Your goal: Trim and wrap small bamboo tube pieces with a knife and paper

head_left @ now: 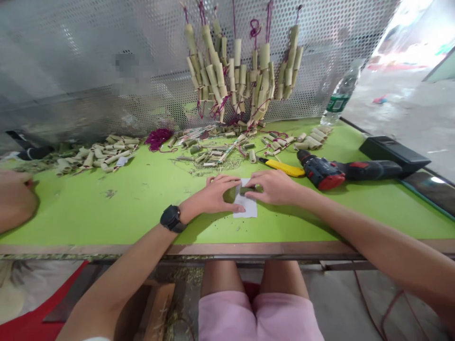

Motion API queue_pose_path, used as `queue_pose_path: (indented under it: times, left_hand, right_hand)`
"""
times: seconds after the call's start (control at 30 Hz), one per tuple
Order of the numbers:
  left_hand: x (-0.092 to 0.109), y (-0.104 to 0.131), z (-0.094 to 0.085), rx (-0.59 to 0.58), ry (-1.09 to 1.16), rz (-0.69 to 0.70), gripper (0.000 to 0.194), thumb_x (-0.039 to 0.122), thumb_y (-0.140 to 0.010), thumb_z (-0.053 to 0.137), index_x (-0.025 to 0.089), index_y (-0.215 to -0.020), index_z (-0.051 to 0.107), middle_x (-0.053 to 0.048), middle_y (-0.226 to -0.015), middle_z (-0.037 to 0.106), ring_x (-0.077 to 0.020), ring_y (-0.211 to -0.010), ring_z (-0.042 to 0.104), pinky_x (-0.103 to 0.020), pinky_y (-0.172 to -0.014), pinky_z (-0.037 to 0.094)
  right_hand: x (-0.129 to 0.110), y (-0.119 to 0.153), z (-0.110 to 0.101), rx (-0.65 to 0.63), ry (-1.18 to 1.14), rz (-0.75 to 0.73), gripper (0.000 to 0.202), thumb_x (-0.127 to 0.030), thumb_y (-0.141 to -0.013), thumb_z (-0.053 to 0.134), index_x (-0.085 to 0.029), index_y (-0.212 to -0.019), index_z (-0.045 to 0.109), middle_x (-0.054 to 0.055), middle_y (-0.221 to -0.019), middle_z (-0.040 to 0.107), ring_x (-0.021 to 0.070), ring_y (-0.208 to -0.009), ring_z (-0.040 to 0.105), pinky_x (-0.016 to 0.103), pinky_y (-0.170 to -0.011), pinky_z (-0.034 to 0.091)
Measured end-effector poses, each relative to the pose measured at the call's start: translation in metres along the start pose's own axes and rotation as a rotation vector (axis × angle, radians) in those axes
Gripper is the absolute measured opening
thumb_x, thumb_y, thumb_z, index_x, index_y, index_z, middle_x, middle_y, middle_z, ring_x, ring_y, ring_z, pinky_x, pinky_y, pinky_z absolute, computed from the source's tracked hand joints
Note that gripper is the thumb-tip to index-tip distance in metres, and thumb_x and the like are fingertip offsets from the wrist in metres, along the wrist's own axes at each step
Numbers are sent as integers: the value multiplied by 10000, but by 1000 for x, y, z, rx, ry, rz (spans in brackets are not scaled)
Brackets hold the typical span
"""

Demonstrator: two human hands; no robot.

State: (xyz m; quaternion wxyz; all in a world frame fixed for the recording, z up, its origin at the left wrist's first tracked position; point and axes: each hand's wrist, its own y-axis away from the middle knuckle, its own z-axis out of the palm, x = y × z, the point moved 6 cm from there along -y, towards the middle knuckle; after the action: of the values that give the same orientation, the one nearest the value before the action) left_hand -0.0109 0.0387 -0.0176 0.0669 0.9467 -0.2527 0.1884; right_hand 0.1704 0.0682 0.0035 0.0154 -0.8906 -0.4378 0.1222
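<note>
Bamboo segment (pixel 243 191) is lying over white paper (pixel 245 214) on a green tabletop (pixel 106 208); the right hand (pixel 273 187) is pinching its end, while the left hand (pixel 218 194) is spreading thumb and fingers at the paper's left side. Strung bamboo tubes (pixel 265 56) are hanging behind, seemingly assembled; loose bamboo tubes (pixel 88 160) are lying apparently unstrung, suggesting work partway along.

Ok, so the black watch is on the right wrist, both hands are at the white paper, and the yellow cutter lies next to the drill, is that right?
Not quite: the head view shows the black watch on the left wrist. The left hand and right hand are at the white paper, and the yellow cutter lies next to the drill.
</note>
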Motion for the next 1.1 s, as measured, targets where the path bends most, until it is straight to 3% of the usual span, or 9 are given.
queue_pose_path:
  times: [0.1,0.27,0.47,0.63,0.77,0.97,1.1]
  left_hand:
    - [-2,0,1,-6,6,-14,1028,875,-832,767,269,-1642,586,-169,-1698,541,-462,-1581,426,-644,-1318,260]
    - [1,-1,0,-6,18,21,968,825,-832,814,266,-1600,627,-175,-1679,565,-453,-1562,449,-651,-1304,274]
    - [-1,-1,0,-13,14,-7,1025,860,-835,778,257,-1639,582,-181,-1700,538,-459,-1587,419,-668,-1314,245]
    - [0,0,0,-16,8,20,989,832,-821,814,274,-1612,613,-172,-1683,561,-456,-1573,439,-665,-1303,264]
    - [-1,-1,0,-23,-2,-12,1032,873,-820,777,276,-1639,587,-168,-1703,538,-473,-1591,417,-674,-1309,259]
    - [-1,0,0,-16,11,13,1007,865,-814,795,274,-1610,616,-167,-1691,553,-455,-1581,433,-657,-1309,268]
    - [-2,-1,0,-16,12,-4,1028,875,-826,772,276,-1640,585,-166,-1702,539,-463,-1592,421,-669,-1311,269]
  right_hand:
    - [7,0,-3,24,59,98,374,-462,-1050,648,-202,-1196,872,129,-1163,831,275,-963,727,342,-705,389]
    - [-13,2,2,-20,-41,-66,281,-418,-1018,703,-260,-1179,870,78,-1200,838,246,-987,737,323,-708,391]
    - [5,0,-3,24,95,101,358,-456,-1044,657,-192,-1158,870,128,-1153,829,269,-944,726,338,-691,373]
    - [-14,2,2,-5,-53,-108,271,-429,-1015,694,-254,-1127,869,74,-1165,841,238,-943,731,330,-698,385]
    - [9,0,-3,20,79,87,354,-459,-1045,646,-202,-1131,875,121,-1121,832,266,-931,721,344,-690,373]
    - [-4,0,0,1,-17,-41,307,-446,-1029,688,-242,-1165,873,91,-1140,836,249,-950,729,338,-732,405]
    - [6,-1,-3,14,76,100,359,-473,-1052,646,-211,-1142,876,121,-1114,830,272,-936,727,341,-689,381]
